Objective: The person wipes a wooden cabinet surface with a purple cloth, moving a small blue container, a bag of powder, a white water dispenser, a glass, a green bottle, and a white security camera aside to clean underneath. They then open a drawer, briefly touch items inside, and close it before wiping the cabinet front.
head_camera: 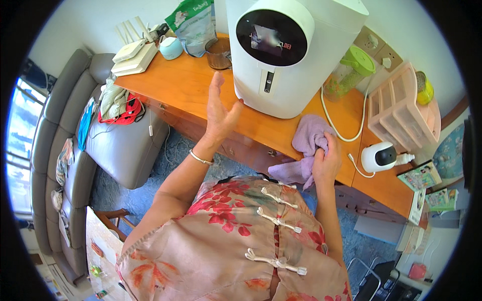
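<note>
A purple cloth (pixel 307 137) is bunched in my right hand (pixel 327 161); part of it rests on the wooden cabinet top (pixel 173 84) and part hangs over the front edge. My left hand (pixel 220 109), with a bangle at the wrist, is raised with fingers apart, holding nothing, near the lower left of a white countertop water dispenser (pixel 250 86). The dispenser has a round black display. Just left of it stands a brown translucent container (pixel 218 54).
Left on the cabinet are a green-and-white bag (pixel 194 28), a light blue jar (pixel 170 48) and a white router (pixel 128 50). Rightward stand a green-lidded pitcher (pixel 350 73), a pink drawer organizer (pixel 403 109) and a white camera (pixel 378 157). A cable (pixel 335 128) loops beside the cloth. A grey sofa (pixel 124 150) stands left.
</note>
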`<state>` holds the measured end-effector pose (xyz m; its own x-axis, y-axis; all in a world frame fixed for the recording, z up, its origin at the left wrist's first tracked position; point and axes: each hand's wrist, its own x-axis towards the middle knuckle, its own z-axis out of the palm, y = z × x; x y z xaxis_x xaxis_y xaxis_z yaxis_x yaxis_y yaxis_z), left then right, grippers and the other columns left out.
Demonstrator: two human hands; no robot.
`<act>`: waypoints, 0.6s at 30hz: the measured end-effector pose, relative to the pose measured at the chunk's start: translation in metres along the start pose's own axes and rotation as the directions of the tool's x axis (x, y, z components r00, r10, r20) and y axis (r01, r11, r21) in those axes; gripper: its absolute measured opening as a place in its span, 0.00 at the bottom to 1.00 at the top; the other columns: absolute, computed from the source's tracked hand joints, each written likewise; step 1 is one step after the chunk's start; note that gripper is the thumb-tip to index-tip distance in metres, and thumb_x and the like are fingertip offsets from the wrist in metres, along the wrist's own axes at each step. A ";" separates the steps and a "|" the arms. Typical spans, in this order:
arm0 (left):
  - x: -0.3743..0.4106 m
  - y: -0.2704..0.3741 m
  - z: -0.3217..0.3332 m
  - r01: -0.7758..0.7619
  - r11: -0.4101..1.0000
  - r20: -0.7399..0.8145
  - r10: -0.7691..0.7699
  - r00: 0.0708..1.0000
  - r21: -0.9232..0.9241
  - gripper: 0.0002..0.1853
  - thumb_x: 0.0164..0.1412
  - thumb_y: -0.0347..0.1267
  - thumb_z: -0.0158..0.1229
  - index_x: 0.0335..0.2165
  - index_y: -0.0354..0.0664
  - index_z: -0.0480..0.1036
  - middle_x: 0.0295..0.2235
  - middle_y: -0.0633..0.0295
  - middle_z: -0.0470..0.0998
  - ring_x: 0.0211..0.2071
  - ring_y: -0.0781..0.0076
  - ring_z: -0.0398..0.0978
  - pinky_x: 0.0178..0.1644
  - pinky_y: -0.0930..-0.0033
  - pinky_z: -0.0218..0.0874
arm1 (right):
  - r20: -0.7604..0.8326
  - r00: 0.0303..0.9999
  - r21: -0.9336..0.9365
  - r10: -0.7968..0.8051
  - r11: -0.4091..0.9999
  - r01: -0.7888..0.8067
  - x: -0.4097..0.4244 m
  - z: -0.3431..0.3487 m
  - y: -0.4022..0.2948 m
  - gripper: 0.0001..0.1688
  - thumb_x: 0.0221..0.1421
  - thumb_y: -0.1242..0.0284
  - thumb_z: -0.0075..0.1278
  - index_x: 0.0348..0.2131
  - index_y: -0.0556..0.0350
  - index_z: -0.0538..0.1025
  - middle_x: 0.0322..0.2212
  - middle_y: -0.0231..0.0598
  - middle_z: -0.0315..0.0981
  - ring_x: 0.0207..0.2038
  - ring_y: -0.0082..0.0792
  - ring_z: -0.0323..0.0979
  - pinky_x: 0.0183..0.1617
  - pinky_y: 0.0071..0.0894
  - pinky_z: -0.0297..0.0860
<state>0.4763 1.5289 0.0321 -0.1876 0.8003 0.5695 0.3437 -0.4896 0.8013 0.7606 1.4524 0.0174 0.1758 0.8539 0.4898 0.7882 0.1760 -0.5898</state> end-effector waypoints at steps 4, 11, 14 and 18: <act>-0.005 0.018 -0.001 -0.036 0.999 -0.032 0.037 0.999 0.030 0.42 0.46 0.20 0.56 0.60 0.35 0.49 0.59 0.52 0.57 0.61 0.58 0.55 0.64 0.59 0.43 | 0.014 1.000 0.030 -0.018 0.999 0.017 -0.002 -0.001 0.004 0.24 0.44 0.82 0.41 0.45 0.62 0.70 0.47 0.53 0.67 0.50 0.54 0.65 0.54 0.42 0.62; -0.003 0.041 0.003 -0.115 0.992 -0.081 0.119 0.990 0.050 0.41 0.47 0.20 0.57 0.60 0.35 0.50 0.58 0.52 0.58 0.61 0.59 0.56 0.64 0.59 0.44 | 0.029 0.999 0.044 -0.030 0.999 0.029 -0.001 -0.004 0.004 0.25 0.45 0.82 0.42 0.46 0.60 0.71 0.48 0.53 0.67 0.51 0.53 0.66 0.55 0.40 0.62; -0.007 0.039 0.005 -0.097 0.992 -0.059 0.102 0.993 0.081 0.41 0.47 0.20 0.57 0.60 0.36 0.51 0.58 0.53 0.58 0.60 0.60 0.56 0.64 0.59 0.45 | 0.013 0.999 0.038 -0.048 0.998 0.048 -0.001 -0.003 0.007 0.25 0.45 0.81 0.42 0.47 0.59 0.71 0.47 0.52 0.67 0.50 0.51 0.66 0.54 0.38 0.62; -0.012 0.034 0.004 -0.069 0.994 -0.039 0.073 0.997 0.086 0.41 0.47 0.20 0.57 0.60 0.37 0.51 0.58 0.54 0.58 0.60 0.60 0.56 0.63 0.59 0.45 | 0.013 0.999 0.044 -0.037 0.998 0.037 -0.001 -0.003 0.005 0.25 0.45 0.81 0.42 0.47 0.59 0.70 0.49 0.53 0.66 0.51 0.53 0.65 0.55 0.40 0.62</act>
<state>0.4942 1.5040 0.0518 -0.1979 0.7484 0.6330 0.4339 -0.5122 0.7412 0.7659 1.4511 0.0155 0.1384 0.8531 0.5030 0.7676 0.2285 -0.5988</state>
